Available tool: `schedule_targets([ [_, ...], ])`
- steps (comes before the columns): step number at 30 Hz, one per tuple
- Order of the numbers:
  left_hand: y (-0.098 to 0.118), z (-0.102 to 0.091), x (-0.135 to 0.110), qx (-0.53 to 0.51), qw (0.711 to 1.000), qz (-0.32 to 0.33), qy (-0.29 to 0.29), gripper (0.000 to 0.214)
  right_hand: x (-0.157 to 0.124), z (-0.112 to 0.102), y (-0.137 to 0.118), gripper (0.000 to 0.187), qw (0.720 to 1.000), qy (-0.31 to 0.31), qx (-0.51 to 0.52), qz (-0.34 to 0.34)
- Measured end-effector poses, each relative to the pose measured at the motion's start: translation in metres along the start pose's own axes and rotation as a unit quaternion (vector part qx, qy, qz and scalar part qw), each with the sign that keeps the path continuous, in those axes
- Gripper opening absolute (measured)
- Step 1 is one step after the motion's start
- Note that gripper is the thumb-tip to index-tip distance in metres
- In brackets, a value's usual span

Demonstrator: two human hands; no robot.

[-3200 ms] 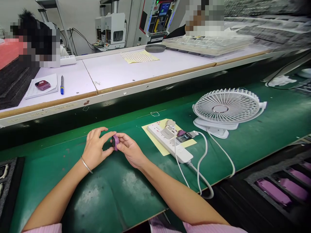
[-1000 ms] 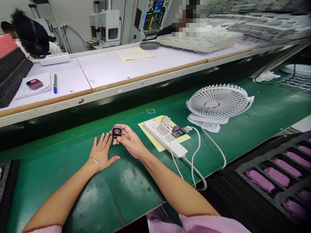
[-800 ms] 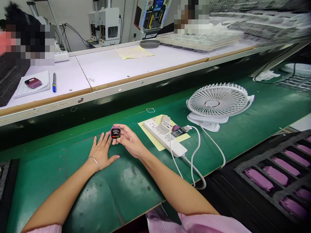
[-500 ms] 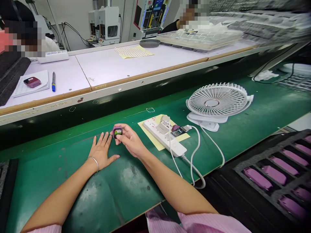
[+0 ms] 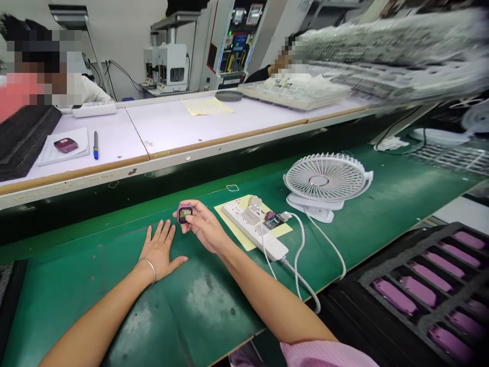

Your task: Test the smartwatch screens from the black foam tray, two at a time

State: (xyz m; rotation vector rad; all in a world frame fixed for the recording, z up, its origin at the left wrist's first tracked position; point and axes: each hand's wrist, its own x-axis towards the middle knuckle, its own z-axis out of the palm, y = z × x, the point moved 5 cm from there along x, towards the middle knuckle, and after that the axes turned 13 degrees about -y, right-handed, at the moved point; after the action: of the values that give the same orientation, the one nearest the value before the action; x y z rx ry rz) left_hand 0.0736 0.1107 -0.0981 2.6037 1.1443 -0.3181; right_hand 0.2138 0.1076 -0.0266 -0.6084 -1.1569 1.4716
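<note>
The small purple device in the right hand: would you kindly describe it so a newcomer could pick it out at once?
On the long green workbench, find the white power strip. Just left of it, the right hand holds a small square purple device. Its colour screen is lit, and it is in hand, whereas a similar purple device lies on a notepad on the white bench.

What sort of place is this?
Probably an electronics assembly workshop: a long green workbench, a foam tray of purple parts and benchtop machines behind, while a right hand holds a small purple device with a lit screen.
</note>
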Motion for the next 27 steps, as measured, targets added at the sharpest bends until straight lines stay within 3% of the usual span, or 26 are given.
schedule_targets([
  [8,0.002,-0.007,-0.003,-0.035,0.998,-0.012,-0.044,0.099,0.077,0.027,-0.096,0.028,0.991,-0.076,-0.065,-0.083],
  [14,-0.005,0.000,-0.001,-0.054,0.998,0.001,-0.034,0.093,0.130,0.055,-0.175,0.019,0.975,-0.151,-0.088,-0.141],
  [20,-0.006,0.001,0.000,-0.083,0.996,-0.002,-0.040,0.093,0.146,0.072,-0.226,0.029,0.959,-0.183,-0.139,-0.165],
  [23,-0.005,0.000,-0.001,-0.092,0.995,-0.006,-0.045,0.093,0.147,0.074,-0.242,0.048,0.948,-0.192,-0.175,-0.184],
  [27,-0.006,-0.001,-0.001,-0.093,0.995,-0.003,-0.042,0.092,0.143,0.076,-0.253,0.053,0.938,-0.198,-0.201,-0.203],
])
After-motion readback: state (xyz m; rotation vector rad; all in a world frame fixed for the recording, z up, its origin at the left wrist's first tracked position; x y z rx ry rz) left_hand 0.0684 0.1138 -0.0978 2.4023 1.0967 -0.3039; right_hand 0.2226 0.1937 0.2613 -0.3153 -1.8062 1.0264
